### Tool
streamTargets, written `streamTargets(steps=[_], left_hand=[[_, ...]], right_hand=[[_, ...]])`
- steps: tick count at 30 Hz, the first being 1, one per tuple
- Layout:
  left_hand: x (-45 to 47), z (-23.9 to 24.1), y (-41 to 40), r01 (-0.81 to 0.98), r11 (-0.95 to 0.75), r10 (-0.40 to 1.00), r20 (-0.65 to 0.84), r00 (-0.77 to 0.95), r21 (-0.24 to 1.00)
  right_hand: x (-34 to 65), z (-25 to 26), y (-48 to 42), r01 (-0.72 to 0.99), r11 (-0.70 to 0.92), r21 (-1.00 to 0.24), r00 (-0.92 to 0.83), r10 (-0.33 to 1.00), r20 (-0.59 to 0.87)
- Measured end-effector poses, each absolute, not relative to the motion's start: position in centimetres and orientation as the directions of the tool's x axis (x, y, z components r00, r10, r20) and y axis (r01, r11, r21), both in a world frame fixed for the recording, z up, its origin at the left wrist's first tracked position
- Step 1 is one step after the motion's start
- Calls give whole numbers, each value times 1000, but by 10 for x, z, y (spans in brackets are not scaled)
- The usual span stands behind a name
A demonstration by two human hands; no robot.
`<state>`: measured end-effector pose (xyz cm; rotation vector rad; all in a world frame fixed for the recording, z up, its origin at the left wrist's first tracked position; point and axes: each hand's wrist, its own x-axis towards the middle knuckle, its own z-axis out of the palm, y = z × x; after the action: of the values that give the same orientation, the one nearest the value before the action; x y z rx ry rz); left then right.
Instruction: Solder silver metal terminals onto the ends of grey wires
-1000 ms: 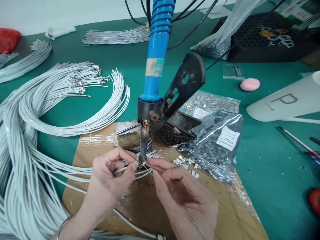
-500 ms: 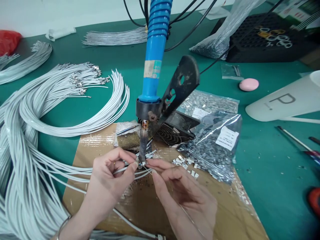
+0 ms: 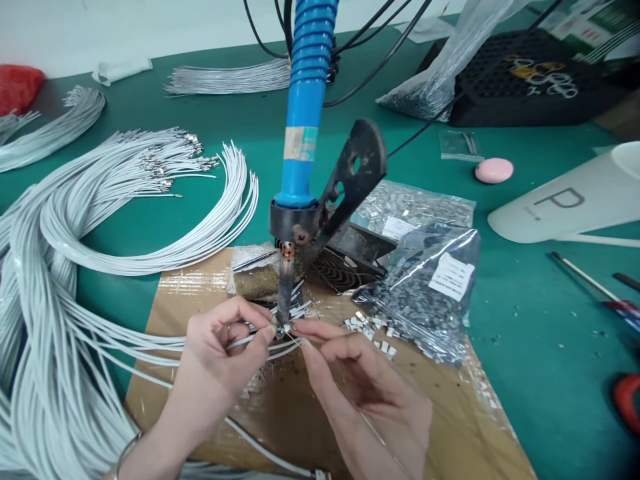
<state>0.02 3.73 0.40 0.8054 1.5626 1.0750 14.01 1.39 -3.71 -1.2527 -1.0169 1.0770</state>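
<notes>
Left hand (image 3: pixel 217 353) pinched on white wire (image 3: pixel 243 341), right hand (image 3: pixel 370 393) likewise on solder (image 3: pixel 384 442), close beside soldering iron (image 3: pixel 299 160), cardboard edge (image 3: pixel 506 440) well rightward.

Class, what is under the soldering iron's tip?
Under the tip, a small pale piece shows between the left hand, holding a white wire, and the right hand, holding a thin wire. The hands cover parts of both wires; any join is unclear.

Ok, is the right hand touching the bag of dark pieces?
Apart. The head view shows cardboard and loose white pieces between the right hand and the bag.
</notes>
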Motion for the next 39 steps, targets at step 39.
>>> streamTargets(steps=[39], left_hand=[[-2, 5, 35, 32, 338, 914, -320, -250, 941]], right_hand=[[139, -42, 13, 3, 128, -992, 218, 968, 126]])
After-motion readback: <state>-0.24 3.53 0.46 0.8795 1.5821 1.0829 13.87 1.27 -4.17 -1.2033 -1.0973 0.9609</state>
